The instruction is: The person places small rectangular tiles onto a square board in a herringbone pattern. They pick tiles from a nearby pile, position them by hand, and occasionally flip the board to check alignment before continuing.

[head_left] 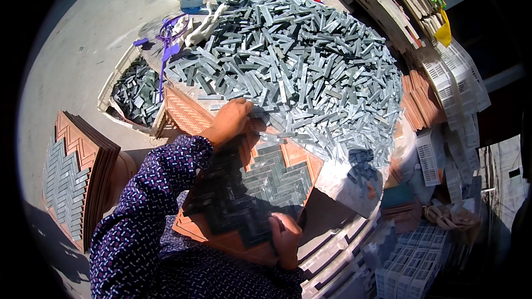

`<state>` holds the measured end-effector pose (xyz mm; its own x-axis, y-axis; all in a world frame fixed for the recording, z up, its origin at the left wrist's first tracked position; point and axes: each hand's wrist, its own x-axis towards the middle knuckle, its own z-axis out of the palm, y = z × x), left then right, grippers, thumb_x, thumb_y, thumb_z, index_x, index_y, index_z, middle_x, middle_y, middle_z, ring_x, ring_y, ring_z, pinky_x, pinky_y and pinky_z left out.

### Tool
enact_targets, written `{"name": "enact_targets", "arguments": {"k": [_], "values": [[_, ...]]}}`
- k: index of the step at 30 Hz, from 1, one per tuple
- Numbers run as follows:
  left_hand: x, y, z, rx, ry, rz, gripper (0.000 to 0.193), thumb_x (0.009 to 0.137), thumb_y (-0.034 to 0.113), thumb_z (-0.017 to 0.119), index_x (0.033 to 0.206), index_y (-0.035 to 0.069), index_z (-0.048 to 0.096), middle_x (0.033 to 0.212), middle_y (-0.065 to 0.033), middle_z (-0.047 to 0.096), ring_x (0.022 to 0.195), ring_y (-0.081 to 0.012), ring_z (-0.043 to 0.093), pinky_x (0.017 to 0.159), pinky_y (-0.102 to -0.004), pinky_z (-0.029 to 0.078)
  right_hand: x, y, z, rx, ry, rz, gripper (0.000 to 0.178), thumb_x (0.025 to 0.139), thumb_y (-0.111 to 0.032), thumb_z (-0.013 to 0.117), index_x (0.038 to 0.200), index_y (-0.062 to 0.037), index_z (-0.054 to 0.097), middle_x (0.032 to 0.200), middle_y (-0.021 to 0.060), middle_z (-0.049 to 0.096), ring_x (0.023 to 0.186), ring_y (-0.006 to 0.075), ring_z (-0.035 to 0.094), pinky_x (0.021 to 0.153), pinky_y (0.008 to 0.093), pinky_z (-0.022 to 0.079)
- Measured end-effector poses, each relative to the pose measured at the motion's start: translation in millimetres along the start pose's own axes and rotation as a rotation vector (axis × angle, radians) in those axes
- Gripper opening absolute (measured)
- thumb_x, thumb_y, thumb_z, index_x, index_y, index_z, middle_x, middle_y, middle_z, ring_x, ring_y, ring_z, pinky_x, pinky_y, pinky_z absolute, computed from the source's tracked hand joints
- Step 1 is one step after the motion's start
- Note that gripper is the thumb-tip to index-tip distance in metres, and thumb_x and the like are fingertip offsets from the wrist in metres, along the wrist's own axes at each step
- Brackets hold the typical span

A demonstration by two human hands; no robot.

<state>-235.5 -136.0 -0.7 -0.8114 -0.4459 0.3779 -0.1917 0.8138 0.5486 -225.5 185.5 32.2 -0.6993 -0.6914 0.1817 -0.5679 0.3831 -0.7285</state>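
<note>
Purple-patterned sleeves (138, 205) lie closest, framing a terracotta tray (303, 155) whose grooves carry dark grey strips (266, 180) set in a herringbone. It sits between the two hands, its far corner under the left hand (231, 117) and its near right edge at the right hand (286, 238).

What matters most is the left hand's place: beyond the set strips, over the border between tray and loose pile (299, 61). That hand is much nearer the pile, which spreads ahead of its fingertips and off to their right. The closest loose pieces lie just beside those fingertips, their long axes roughly crosswise. Bare grooves show to the right of the left hand and slightly nearer the body. Its fingers are bent downward; whether a strip is pinched I cannot tell. The right hand's thumb rests over the tray edge, but its other fingers are hidden, so how firmly it closes is unclear.

Farther out, left of the left hand, come another grooved tray (185, 111), a pale crate (105, 93) of dark pieces, and a tray stack (94, 138). White plastic baskets (413, 260) lie right of the right hand.
</note>
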Motion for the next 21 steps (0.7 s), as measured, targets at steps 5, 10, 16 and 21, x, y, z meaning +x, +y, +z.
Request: {"name": "enact_targets", "arguments": {"k": [5,10,16,21], "values": [[-30,-8,-14,-0.025,-0.037,0.03,0.019,0.071,0.008,0.062,0.089,0.002,0.059,0.081,-0.0144,0.057,0.082,-0.0333,0.057,0.071,-0.0393,0.048,0,2,-1,-0.008,0.013,0.002,0.01,0.08,-0.005,0.064,0.087,0.0008,0.064,0.082,0.0147,0.065,0.076,0.0287,0.064,0.068,0.0338,0.05],[-52,6,-35,-0.013,-0.092,-0.053,0.016,0.072,0.009,0.065,0.087,0.002,0.062,0.084,-0.0124,0.059,0.082,-0.033,0.058,0.072,-0.0379,0.048,4,-3,4,-0.005,0.009,-0.024,0.01,0.079,-0.007,0.065,0.086,0.0001,0.064,0.081,0.0139,0.065,0.075,0.0277,0.065,0.066,0.0328,0.051],[-57,9,-23,-0.028,-0.011,-0.104,0.015,0.075,0.009,0.063,0.088,0.002,0.061,0.081,-0.0126,0.057,0.08,-0.033,0.057,0.072,-0.0382,0.047,4,-4,4,0.0,0.04,-0.014,0.008,0.078,-0.008,0.067,0.082,-0.0016,0.065,0.079,0.0113,0.066,0.073,0.0247,0.066,0.065,0.0311,0.051],[-56,9,-21,-0.007,-0.008,0.03,0.012,0.078,0.009,0.06,0.088,0.002,0.06,0.082,-0.0131,0.056,0.079,-0.0328,0.057,0.07,-0.0386,0.048,2,-1,3,0.005,0.046,0.005,0.008,0.077,-0.006,0.067,0.083,-0.0019,0.065,0.08,0.0114,0.066,0.074,0.0252,0.066,0.066,0.0312,0.051]]}}
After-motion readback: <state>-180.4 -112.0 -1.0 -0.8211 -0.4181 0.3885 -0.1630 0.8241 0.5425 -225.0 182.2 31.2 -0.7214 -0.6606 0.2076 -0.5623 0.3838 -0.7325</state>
